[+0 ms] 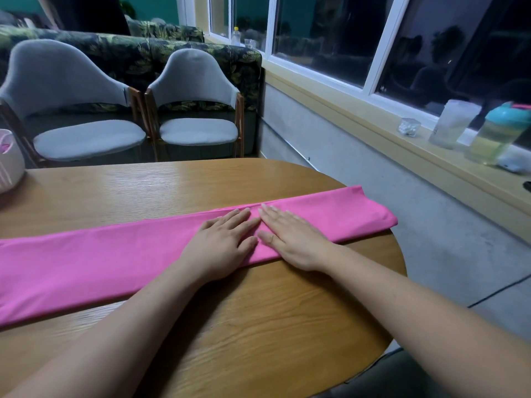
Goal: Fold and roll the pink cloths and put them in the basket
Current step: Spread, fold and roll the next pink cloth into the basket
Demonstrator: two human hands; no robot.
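A pink cloth (100, 262), folded into a long band, lies across the wooden table (258, 326) from the left edge of view to the table's right rim, where its end hangs slightly over. My left hand (221, 242) and my right hand (290, 237) lie flat side by side on the middle of the band, fingers straight and fingertips close together, pressing it down. A white basket (10, 162) with something pink inside stands at the table's far left, cut off by the frame.
Two grey chairs (195, 110) stand behind the table, with a patterned sofa (201, 56) behind them. On the window ledge at right stand a clear cup (454, 124), a teal-lidded bottle (500, 133) and a small clear box (409, 127). Grey floor lies to the right.
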